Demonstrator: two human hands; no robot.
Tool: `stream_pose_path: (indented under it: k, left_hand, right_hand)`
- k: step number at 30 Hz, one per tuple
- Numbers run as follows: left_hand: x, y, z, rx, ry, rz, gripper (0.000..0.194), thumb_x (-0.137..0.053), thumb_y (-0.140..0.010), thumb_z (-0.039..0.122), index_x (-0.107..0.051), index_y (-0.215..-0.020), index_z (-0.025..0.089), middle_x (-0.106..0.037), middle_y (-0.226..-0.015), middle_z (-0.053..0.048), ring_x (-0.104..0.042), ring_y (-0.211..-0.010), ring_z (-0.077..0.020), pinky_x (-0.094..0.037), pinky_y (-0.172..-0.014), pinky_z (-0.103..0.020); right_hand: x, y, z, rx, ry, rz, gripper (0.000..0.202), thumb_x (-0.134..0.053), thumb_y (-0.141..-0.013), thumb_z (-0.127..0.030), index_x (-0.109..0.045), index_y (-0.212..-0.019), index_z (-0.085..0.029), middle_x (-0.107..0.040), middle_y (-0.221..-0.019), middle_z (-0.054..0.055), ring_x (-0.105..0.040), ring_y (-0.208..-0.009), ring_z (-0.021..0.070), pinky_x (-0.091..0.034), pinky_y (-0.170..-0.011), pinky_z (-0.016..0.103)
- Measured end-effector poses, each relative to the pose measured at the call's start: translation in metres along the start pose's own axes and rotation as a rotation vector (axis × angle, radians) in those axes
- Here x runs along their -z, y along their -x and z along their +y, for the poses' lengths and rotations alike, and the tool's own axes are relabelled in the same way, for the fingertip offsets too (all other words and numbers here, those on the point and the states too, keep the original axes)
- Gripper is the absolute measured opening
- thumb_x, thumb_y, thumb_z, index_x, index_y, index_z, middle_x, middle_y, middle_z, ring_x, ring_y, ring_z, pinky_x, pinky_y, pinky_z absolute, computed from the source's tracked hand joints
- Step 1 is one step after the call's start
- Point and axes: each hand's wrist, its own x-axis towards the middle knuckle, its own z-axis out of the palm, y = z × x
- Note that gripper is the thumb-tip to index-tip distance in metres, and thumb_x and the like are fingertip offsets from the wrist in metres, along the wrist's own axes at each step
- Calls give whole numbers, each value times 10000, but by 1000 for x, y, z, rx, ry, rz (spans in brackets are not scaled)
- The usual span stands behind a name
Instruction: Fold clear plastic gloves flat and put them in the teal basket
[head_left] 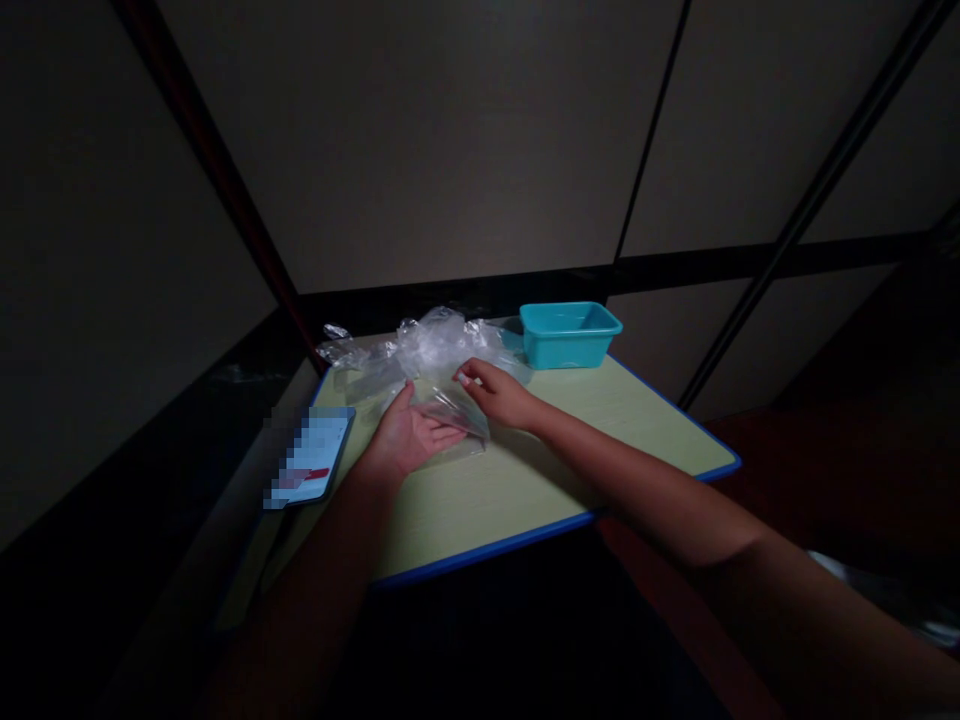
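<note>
My left hand [411,435] is open, palm turned up and fingers stretched out to the right over the table. A clear plastic bag [466,418] lies against its fingers; I cannot tell whether they are inside or under the film. Just above and to the right, my right hand [499,393] is closed in a pinch at the clear film, its thumb and forefinger together. Behind both hands spreads a crumpled heap of clear plastic bags [435,340].
A turquoise plastic bin [568,348] stands at the table's back right. A phone with a lit screen [315,458] lies at the left edge. The pale table [480,510] has a blue rim, with wood-coloured panels [420,150] behind it. The room is dim.
</note>
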Motion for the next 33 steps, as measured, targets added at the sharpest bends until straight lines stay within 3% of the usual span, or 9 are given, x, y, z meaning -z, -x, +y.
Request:
stream_pose_path:
  k: [2, 5, 8, 11, 15, 19, 25, 28, 33]
  left_hand:
    - [0, 0, 1, 9, -3, -6, 674, -303, -861, 596, -440, -1201, 30, -586, -1107, -292, -630, -981, -323, -478, -863, -451]
    - [0, -1, 0, 8, -17, -13, 598, -364, -858, 568, -445, -1179, 70, -583, -1123, -278, -632, -980, -313, -474, -869, -452]
    - [1, -3, -2, -4, -35, -12, 496, -392, -871, 510, -461, -1139, 99, -590, -1119, -252, -637, -967, -297, -481, -863, -445]
    - [1, -4, -3, -21, -45, -8, 409, -396, -886, 454, -472, -1109, 120, -605, -1094, -222, -643, -947, -274, -487, -856, -431]
    - [-2, -1, -3, -20, -44, 16, 404, -393, -891, 443, -468, -1110, 112, -606, -1070, -218, -643, -939, -276, -488, -846, -427]
    - [-6, 3, -3, -24, -23, 18, 405, -417, -884, 441, -443, -1147, 134, -614, -1066, -197, -643, -936, -267, -493, -836, -427]
    - [-7, 5, -3, -46, -37, -18, 373, -427, -881, 450, -480, -1097, 150, -628, -1043, -168, -639, -935, -250, -479, -871, -425]
    - [-6, 4, -3, -48, -41, -46, 376, -420, -883, 454, -487, -1094, 150, -629, -1054, -161, -632, -956, -249, -458, -905, -435]
    - [-6, 3, -5, -68, -45, -80, 420, -387, -898, 456, -491, -1135, 126, -625, -1075, -173, -623, -985, -251, -422, -951, -434]
  right_hand:
    - [1, 18, 7, -10, 29, -26, 309, -392, -897, -324, -546, -1083, -132, -588, -1095, 125, -528, -1027, 207, -391, -912, 384]
    - [-4, 40, 18, -64, 39, -6, 493, -449, -877, -406, -464, -1272, -112, -433, -1350, 185, -369, -1266, 272, -268, -1043, 447]
    - [-11, 49, 27, -118, 5, 50, 572, -485, -859, -438, -406, -1348, -151, -364, -1421, 156, -290, -1327, 273, -214, -1081, 456]
    - [-14, 48, 34, -152, -15, 130, 590, -520, -842, -402, -390, -1360, -151, -376, -1413, 157, -320, -1312, 259, -224, -1082, 443]
    - [-13, 40, 42, -335, -83, 244, 508, -544, -826, -321, -461, -1291, -133, -510, -1280, 182, -484, -1168, 251, -356, -986, 433]
    - [-8, 28, 48, -437, -234, 202, 324, -594, -790, -271, -588, -1083, -131, -656, -945, 116, -608, -860, 196, -448, -821, 370]
    - [-10, 6, 55, -491, -275, 91, 137, -644, -732, -251, -641, -788, -125, -630, -704, 31, -533, -629, 119, -404, -630, 258]
    - [-14, -3, 58, -517, -260, -15, 179, -644, -718, -292, -627, -661, -123, -563, -562, -14, -450, -530, 90, -337, -539, 230]
    - [-20, -7, 61, -546, -444, -61, 238, -692, -643, -352, -603, -619, -132, -515, -490, -38, -397, -475, 73, -294, -494, 217]
